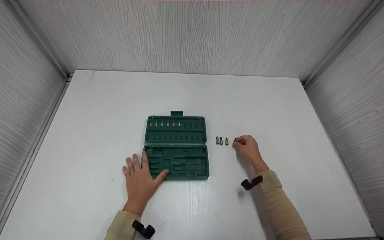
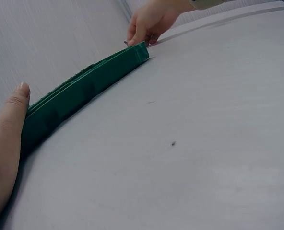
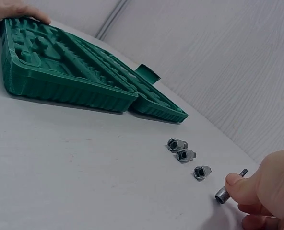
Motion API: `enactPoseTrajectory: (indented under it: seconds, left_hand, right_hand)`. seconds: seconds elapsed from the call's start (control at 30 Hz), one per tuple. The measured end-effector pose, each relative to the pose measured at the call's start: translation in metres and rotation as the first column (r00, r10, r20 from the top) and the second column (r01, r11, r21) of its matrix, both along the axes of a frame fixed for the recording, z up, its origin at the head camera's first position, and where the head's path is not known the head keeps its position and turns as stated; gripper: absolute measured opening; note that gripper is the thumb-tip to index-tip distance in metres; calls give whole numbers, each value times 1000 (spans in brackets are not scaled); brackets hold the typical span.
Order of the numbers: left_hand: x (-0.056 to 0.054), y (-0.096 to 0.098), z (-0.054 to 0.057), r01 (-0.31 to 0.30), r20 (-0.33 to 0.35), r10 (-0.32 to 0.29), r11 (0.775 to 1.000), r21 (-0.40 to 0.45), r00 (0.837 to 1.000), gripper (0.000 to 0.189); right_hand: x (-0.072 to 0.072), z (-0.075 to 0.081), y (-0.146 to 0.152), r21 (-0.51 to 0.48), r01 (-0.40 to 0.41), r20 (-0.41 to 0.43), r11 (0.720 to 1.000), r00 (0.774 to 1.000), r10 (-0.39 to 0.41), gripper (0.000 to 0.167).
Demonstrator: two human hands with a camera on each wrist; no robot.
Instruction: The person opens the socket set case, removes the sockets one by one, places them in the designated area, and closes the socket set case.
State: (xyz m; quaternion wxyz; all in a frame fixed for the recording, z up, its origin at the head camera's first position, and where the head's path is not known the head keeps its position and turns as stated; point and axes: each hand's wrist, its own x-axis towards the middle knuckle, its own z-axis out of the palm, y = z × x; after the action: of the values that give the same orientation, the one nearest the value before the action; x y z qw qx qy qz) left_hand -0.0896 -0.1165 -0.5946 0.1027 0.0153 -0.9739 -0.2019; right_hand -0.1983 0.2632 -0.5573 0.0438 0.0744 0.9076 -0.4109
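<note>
A green plastic tool case (image 1: 176,131) lies unfolded on the table, its moulded slots facing up. My left hand (image 1: 140,181), fingers spread, rests at its lower left corner; in the left wrist view the thumb touches the case's side. To the right of the case, my right hand (image 1: 248,148) pinches a small metal bit socket (image 3: 222,195) between thumb and fingers, its thin dark tip pointing up. Three more bit sockets (image 3: 202,172) lie in a row on the table between that hand and the case. Their square openings show in the right wrist view.
Several slim silver pieces (image 1: 168,123) sit in the left part of the lid's top row. A latch tab (image 1: 176,113) sticks out at the case's far edge. Pale wood-grain panels (image 1: 185,36) enclose the white table (image 1: 112,96) at the back and both sides.
</note>
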Motion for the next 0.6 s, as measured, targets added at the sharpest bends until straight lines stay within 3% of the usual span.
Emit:
enactPoseTrajectory:
  seconds: [0.13,0.37,0.6]
  left_hand:
    - [0,1,-1,-1,0,1,1000,4,1000,108]
    - [-1,0,0,-3,-9,3,1000,-8,1000,109]
    - [-1,-1,-1,-10,-6,10,1000,-18,1000,110]
  right_hand:
    - [0,-1,-3,-6,24,1,1000,1000,-24,17]
    - [0,-4,-9,17,66,-73,998,995,-64,17]
    - [1,-5,-8,15,54,-94,998,994,-52,18]
